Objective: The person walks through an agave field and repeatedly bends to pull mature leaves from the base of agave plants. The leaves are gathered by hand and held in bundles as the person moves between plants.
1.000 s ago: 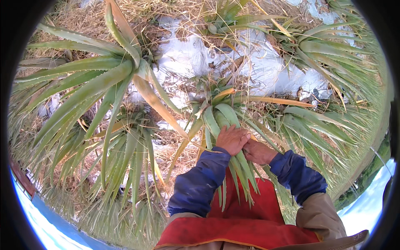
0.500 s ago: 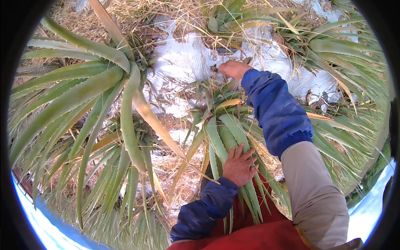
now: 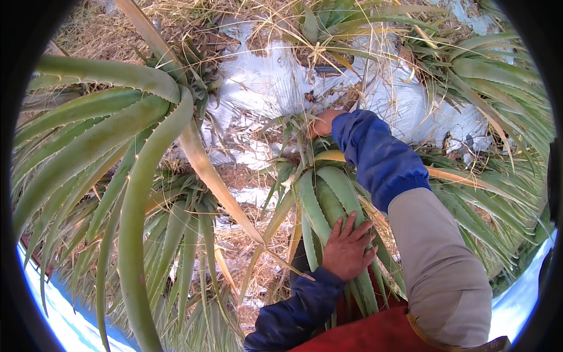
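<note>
While the left hand (image 3: 350,249) lies with its fingers spread over the thick green leaves of an aloe-like plant (image 3: 316,202), the right hand (image 3: 325,123) reaches beyond it, down at the far side of the plant's base. The right fingers are largely hidden, so I cannot tell whether they are parted or pinching anything. The plant sits at the middle of the view, its leaves running toward the person and passing under the left palm, with a red cloth (image 3: 363,334) below at the lower edge. A blue sleeve (image 3: 381,158) covers the right forearm, with beige fabric (image 3: 440,252) above it. White sheeting (image 3: 258,76) and dry straw (image 3: 102,35) cover the ground ahead. A larger spiny plant (image 3: 132,252) stands to the left, a withered tan leaf (image 3: 217,188) hanging from it toward the middle one.
</note>
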### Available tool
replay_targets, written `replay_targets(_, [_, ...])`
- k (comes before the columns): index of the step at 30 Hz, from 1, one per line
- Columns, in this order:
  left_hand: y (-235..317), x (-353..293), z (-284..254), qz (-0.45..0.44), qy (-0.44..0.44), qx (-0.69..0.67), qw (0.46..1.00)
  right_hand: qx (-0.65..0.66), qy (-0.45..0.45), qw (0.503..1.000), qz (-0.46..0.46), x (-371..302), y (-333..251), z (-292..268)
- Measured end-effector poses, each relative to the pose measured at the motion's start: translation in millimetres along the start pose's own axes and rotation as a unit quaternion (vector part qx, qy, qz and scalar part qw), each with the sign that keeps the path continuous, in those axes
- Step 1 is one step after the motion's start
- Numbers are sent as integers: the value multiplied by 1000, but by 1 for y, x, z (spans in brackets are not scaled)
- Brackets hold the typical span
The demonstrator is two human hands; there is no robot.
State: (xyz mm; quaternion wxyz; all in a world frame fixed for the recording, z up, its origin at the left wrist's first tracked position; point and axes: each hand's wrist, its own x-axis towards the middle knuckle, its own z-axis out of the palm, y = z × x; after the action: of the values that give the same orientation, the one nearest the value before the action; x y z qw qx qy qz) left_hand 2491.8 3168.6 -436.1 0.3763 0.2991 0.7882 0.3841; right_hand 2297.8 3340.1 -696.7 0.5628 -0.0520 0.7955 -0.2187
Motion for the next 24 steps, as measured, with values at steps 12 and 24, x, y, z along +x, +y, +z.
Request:
replay_targets(12, [1,1,-3,10,43,-14,999,-13,-108,993,-52,23,-33,28])
replay_targets(24, [-4,-1,5,0,69,-56,996,-117,-69,991,-15,5,-26,28])
